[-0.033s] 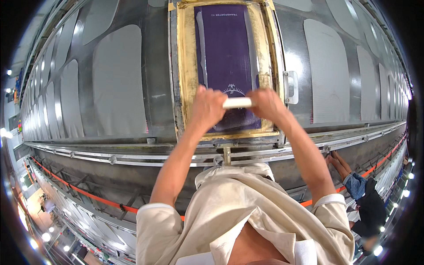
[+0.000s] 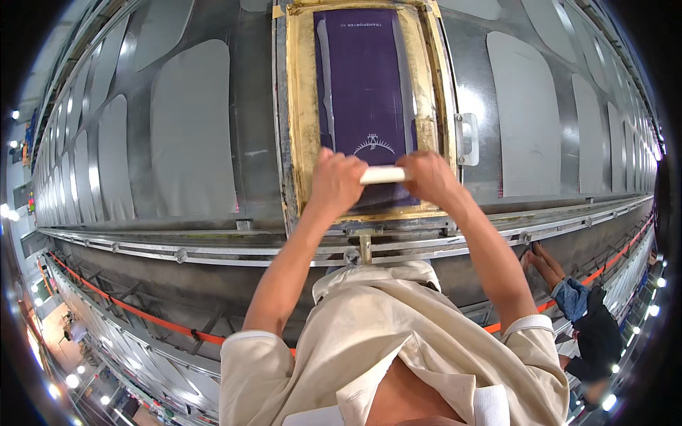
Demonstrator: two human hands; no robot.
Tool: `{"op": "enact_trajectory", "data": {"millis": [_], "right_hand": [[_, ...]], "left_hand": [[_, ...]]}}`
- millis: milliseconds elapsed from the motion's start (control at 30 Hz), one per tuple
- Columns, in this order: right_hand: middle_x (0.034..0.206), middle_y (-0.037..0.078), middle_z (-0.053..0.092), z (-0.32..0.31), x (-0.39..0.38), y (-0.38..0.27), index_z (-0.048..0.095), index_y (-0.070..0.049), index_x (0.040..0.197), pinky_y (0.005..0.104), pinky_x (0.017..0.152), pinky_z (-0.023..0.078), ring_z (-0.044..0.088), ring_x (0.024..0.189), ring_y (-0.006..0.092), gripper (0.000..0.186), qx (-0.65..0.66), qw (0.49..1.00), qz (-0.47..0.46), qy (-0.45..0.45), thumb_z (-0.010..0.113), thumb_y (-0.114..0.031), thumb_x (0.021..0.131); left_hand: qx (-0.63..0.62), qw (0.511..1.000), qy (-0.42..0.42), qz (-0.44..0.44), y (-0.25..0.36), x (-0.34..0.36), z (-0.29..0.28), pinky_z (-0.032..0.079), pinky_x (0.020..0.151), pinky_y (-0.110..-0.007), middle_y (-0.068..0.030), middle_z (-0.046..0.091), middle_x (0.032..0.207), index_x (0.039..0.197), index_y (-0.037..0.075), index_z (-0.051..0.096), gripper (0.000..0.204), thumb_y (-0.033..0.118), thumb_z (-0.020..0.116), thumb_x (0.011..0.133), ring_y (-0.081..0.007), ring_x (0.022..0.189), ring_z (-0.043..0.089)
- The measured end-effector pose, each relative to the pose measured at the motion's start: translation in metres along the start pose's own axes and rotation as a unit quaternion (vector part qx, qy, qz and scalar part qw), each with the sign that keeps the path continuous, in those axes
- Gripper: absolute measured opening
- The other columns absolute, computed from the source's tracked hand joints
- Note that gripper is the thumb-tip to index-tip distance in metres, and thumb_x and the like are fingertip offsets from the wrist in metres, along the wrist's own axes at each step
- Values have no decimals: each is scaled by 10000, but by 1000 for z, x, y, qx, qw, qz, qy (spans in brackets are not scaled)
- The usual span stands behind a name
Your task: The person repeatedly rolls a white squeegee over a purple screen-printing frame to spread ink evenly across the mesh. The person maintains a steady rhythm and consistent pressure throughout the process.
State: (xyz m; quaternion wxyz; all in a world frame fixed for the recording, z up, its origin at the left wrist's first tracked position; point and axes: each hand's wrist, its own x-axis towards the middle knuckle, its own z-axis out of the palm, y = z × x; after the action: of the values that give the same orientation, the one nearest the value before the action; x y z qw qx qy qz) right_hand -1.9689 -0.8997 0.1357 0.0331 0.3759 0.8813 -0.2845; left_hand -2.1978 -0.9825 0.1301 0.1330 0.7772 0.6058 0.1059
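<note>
A screen printing frame (image 2: 293, 106) with yellowed inner borders lies in front of me, its mesh (image 2: 364, 78) purple with pale printed marks. Across the near part of the mesh is a squeegee (image 2: 383, 175) with a pale bar-shaped handle; its lower edge is hidden under my hands. My left hand (image 2: 339, 179) is wrapped round the handle's left end, and my right hand (image 2: 428, 177) grips its right end. Streaks of ink (image 2: 406, 71) run along both long sides of the mesh.
Grey rounded fabric panels (image 2: 192, 128) lie on the long dark table on both sides, with another panel (image 2: 524, 113) to the right. A metal handle (image 2: 467, 139) juts from the frame's right side. A metal rail (image 2: 213, 250) runs along the near edge. Another person (image 2: 595, 319) stands far right.
Both hands have drawn the squeegee slightly nearer to me along the mesh. More of the pale arc-shaped mark now shows beyond it. The frame stays in place.
</note>
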Motion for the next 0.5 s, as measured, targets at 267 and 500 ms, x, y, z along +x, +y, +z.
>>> {"op": "enact_trajectory", "data": {"millis": [267, 500], "right_hand": [[808, 110, 732, -19, 0, -4, 770, -128, 937, 427, 904, 550, 718, 834, 333, 172, -24, 999, -24, 33, 822, -175, 780], [908, 123, 769, -121, 180, 78, 782, -149, 1002, 438, 819, 600, 751, 885, 329, 281, -90, 994, -13, 65, 836, -327, 791]], "left_hand": [[-14, 1000, -12, -3, 3, 7, -16, 424, 852, -382, 0, 716, 826, 844, 156, 742, 192, 267, 855, 736, -206, 803, 666], [32, 999, 24, 6, -99, 206, -59, 452, 862, -434, -72, 738, 833, 858, 141, 745, 256, 348, 855, 754, -282, 847, 711]]}}
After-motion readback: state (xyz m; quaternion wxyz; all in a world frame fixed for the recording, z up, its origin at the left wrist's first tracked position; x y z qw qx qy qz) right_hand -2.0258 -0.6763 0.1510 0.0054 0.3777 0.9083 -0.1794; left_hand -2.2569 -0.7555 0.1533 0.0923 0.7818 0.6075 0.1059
